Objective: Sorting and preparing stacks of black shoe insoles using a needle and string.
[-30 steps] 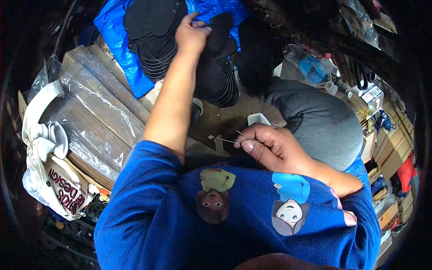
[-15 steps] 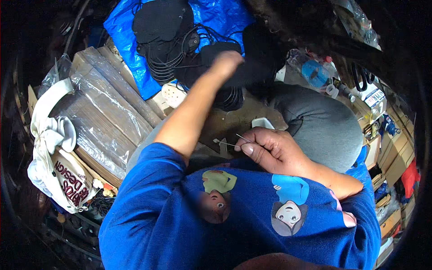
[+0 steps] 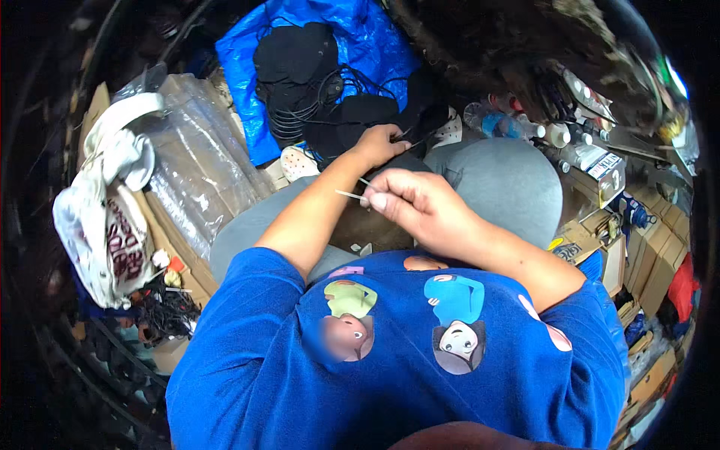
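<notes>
My left hand (image 3: 381, 146) is stretched out to the far middle, its fingers closed on the edge of a black, fabric-like piece (image 3: 409, 161) between my knees. Closer to my body, my right hand (image 3: 412, 201) pinches two thin pale prongs (image 3: 350, 195) between thumb and fingers. Their tips point left and are apart; whether they join inside the hand is hidden. Just beyond my left hand lie more flat black pieces (image 3: 296, 56) with thin black cords (image 3: 296, 124), heaped on a blue plastic sheet (image 3: 251, 139).
Plastic-wrapped cardboard (image 3: 191, 165) and a white cloth bag (image 3: 94, 240) stand at the left. My grey-clad knee (image 3: 510, 180) is at the right, with several bottles (image 3: 495, 124) and a small box (image 3: 602, 176) beyond it. A white perforated shoe (image 3: 298, 163) shows near the blue sheet.
My left hand has come a little nearer and its fingers have closed on black material. The right hand has moved up and left with the prongs. The whole view has shifted somewhat.
</notes>
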`<state>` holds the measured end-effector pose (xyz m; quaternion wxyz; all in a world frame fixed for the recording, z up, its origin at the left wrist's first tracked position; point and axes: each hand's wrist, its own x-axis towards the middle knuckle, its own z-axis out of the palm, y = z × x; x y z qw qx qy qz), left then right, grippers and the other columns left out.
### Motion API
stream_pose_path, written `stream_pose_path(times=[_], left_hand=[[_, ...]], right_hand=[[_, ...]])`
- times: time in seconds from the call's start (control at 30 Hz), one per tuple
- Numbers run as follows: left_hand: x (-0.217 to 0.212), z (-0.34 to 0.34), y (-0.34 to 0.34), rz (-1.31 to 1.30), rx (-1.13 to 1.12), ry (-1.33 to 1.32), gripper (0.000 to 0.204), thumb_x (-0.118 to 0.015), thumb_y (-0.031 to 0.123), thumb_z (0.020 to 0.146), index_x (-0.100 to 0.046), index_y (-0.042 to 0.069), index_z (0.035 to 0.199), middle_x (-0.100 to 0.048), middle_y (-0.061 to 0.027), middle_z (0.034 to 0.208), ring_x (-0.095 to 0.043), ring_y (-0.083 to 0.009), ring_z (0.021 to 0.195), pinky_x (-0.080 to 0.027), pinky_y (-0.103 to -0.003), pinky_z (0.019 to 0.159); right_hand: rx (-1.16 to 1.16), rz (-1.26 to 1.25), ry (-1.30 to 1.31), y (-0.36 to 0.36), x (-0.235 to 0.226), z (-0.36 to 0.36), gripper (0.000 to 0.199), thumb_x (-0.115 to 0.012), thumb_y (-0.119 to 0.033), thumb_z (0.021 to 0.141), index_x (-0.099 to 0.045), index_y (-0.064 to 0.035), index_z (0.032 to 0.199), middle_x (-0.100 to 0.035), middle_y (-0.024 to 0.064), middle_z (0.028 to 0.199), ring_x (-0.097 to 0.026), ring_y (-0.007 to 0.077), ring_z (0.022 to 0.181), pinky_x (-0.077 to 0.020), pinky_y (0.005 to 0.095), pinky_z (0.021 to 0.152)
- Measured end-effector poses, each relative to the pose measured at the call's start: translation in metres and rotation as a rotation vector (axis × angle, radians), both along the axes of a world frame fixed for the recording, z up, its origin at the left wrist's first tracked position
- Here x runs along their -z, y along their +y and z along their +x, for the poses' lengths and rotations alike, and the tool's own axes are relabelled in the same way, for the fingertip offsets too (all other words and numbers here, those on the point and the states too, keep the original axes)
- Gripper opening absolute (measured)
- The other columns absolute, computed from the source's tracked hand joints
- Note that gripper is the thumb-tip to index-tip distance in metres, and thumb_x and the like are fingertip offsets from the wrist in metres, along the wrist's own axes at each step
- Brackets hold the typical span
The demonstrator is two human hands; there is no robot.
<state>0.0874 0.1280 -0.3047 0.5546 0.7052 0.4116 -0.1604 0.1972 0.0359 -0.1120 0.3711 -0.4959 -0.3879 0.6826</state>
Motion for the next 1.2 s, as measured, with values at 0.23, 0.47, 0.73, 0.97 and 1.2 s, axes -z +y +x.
stream_pose_path(times=[0.23, 0.47, 0.73, 0.97, 1.2], left_hand=[[-0.072, -0.035, -0.004, 0.745, -0.209, -0.013, 0.038, -0.070, 0.018, 0.066, -0.062, 0.007, 0.102, -0.061, -0.0152, 0.095, -0.059, -0.0348, 0.090, -0.048, -0.041, 0.077], [-0.246, -0.087, -0.039, 1.196, 0.132, -0.091, 0.031, -0.066, 0.011, 0.072, -0.062, 0.013, 0.102, -0.058, -0.0074, 0.084, -0.058, -0.0281, 0.076, -0.045, -0.038, 0.067], [-0.303, -0.117, -0.131, 1.264, 0.587, -0.190, 0.028, -0.055, 0.007, 0.072, -0.063, 0.015, 0.098, -0.056, -0.0011, 0.079, -0.057, -0.0167, 0.071, -0.038, -0.031, 0.063], [-0.288, -0.120, -0.135, 1.215, 0.658, -0.164, 0.028, -0.053, 0.006, 0.072, -0.063, 0.015, 0.097, -0.056, -0.0018, 0.081, -0.057, -0.0169, 0.071, -0.039, -0.031, 0.066], [-0.287, -0.104, -0.127, 1.198, 0.680, -0.163, 0.030, -0.055, 0.006, 0.070, -0.062, 0.015, 0.098, -0.057, -0.0018, 0.081, -0.057, -0.0168, 0.072, -0.039, -0.032, 0.066]], right_hand=[[0.096, 0.232, -0.122, -0.012, 0.000, -0.009, 0.014, -0.051, -0.014, 0.091, -0.059, -0.0033, 0.092, -0.051, -0.0030, 0.074, -0.045, 0.0038, 0.064, -0.0396, 0.0214, 0.057], [0.603, 0.479, -0.138, -0.053, -0.067, 0.044, 0.015, -0.051, -0.016, 0.092, -0.060, -0.0044, 0.096, -0.054, -0.0028, 0.071, -0.046, 0.0043, 0.064, -0.0379, 0.0187, 0.058], [0.852, 0.298, -0.030, -0.126, -0.031, 0.129, 0.020, -0.049, -0.022, 0.093, -0.058, -0.0038, 0.097, -0.060, 0.0021, 0.075, -0.052, 0.0065, 0.065, -0.0407, 0.0204, 0.063], [0.826, 0.260, -0.026, -0.149, -0.010, 0.104, 0.019, -0.047, -0.020, 0.094, -0.057, -0.0038, 0.094, -0.064, 0.0094, 0.091, -0.058, 0.0125, 0.082, -0.0457, 0.0244, 0.075], [0.510, 0.523, -0.305, -0.140, -0.010, 0.088, 0.015, -0.048, -0.011, 0.093, -0.058, -0.0018, 0.098, -0.063, 0.0090, 0.107, -0.055, 0.0112, 0.099, -0.0401, 0.0222, 0.089]])
